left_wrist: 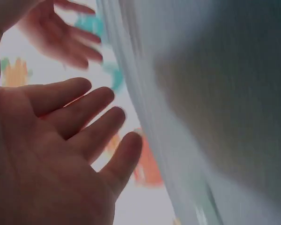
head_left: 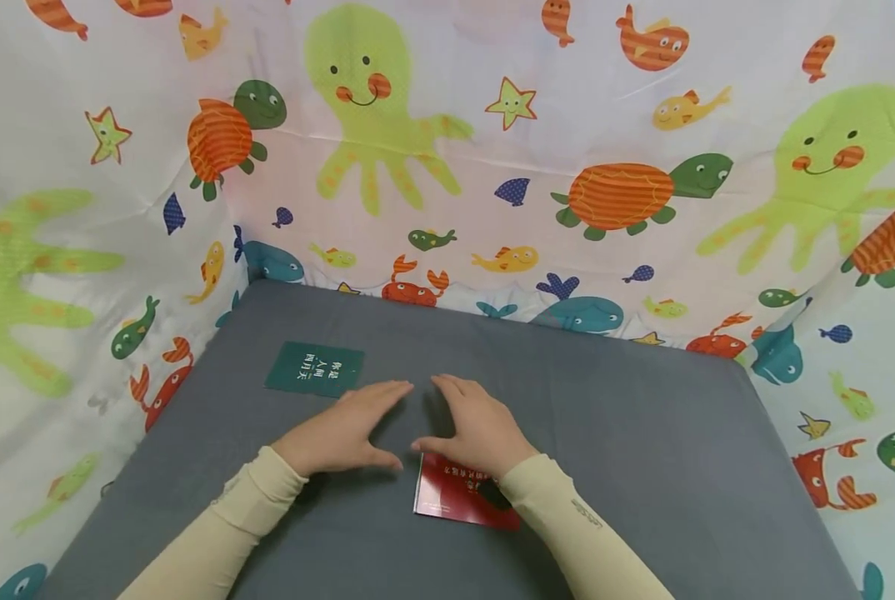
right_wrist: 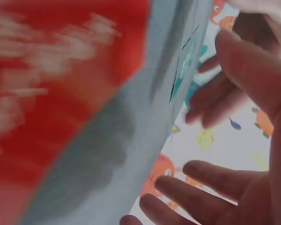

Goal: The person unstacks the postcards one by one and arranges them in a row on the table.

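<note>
Both hands hover over the grey tabletop with palms facing each other and a gap between them. My left hand (head_left: pixel 346 429) has its fingers extended and holds nothing; its spread fingers (left_wrist: pixel 79 108) show in the left wrist view. Opposite it, my right hand (head_left: pixel 477 425) is likewise extended and holds nothing. A red card or booklet (head_left: pixel 455 500) with white writing lies below the right hand and wrist, partly hidden by them. Beyond the left hand's fingertips lies a dark green card or booklet (head_left: pixel 316 369) with white characters.
The grey table (head_left: pixel 627 467) spreads to both sides of the arms. A white curtain (head_left: pixel 447 142) printed with sea animals hangs along the back and both sides, meeting the table's edges.
</note>
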`<state>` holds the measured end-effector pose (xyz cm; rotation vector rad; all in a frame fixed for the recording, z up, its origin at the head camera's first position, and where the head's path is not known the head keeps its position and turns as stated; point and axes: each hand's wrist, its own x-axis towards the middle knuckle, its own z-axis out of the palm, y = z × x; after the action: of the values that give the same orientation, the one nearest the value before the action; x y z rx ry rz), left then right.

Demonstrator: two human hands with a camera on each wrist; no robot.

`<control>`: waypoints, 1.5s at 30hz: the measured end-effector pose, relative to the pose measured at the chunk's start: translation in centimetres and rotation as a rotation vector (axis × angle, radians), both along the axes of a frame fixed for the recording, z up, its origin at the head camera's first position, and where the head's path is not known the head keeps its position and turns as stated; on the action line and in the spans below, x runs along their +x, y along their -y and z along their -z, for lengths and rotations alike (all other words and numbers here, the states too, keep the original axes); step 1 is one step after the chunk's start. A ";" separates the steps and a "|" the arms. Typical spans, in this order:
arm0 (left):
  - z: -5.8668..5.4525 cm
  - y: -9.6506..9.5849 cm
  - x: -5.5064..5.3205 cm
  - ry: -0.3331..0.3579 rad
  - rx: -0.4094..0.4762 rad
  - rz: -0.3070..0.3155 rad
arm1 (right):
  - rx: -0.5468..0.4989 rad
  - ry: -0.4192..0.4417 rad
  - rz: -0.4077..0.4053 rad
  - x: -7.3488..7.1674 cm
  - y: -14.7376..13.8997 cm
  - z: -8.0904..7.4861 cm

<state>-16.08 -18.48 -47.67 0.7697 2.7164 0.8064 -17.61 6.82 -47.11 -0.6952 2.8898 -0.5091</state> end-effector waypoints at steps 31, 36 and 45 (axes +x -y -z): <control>1.8 -6.3 4.0 -0.007 -0.062 0.082 | -0.051 -0.088 -0.037 7.2 -8.9 2.9; 0.9 -5.7 3.4 0.005 -0.020 0.077 | -0.052 -0.105 -0.059 6.3 -8.4 2.0; 0.2 -2.9 -0.3 0.019 -0.063 -0.013 | -0.069 -0.082 -0.049 2.2 -5.3 1.4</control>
<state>-16.36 -15.57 -47.89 0.7280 2.7189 0.7236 -15.38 12.13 -48.53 -0.8137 2.9342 -0.5895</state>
